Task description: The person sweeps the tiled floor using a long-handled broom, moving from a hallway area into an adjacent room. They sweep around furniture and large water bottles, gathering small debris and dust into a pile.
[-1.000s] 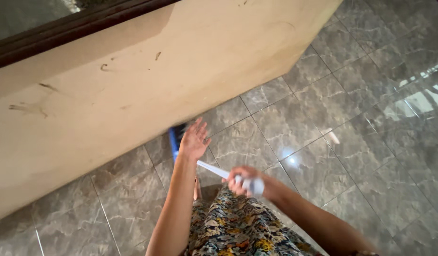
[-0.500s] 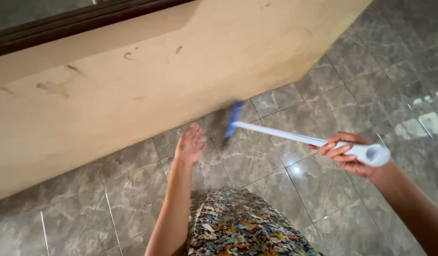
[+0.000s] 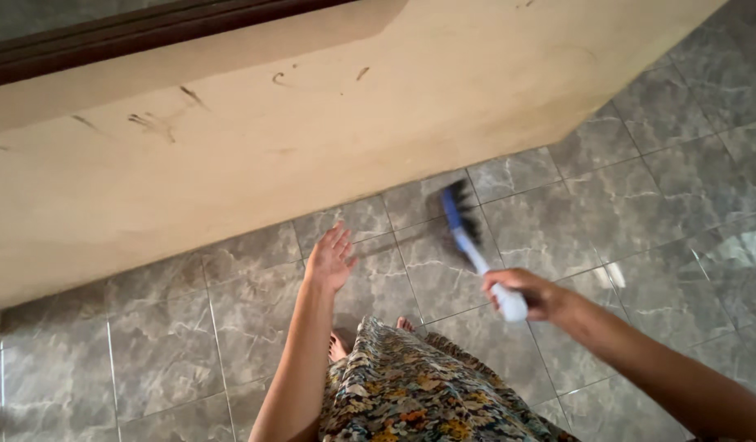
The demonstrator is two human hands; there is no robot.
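My right hand (image 3: 529,292) grips the white handle end of a broom (image 3: 474,245). Its blue head with dark bristles lies blurred on the grey floor tiles close to the foot of the beige wall (image 3: 329,131). My left hand (image 3: 329,258) hangs free over the floor with fingers spread and nothing in it, left of the broom head. My flowered skirt (image 3: 419,393) fills the bottom middle, and my bare toes show at its upper edge.
The beige wall carries dark scuff marks and has a dark wooden window frame (image 3: 132,33) along its top. Glossy grey marbled tiles (image 3: 640,188) spread to the right, with light reflections near the right edge.
My right hand has swung the broom back to the left and nearer to me, so the handle now looks short. The left hand has stayed open in about the same place.
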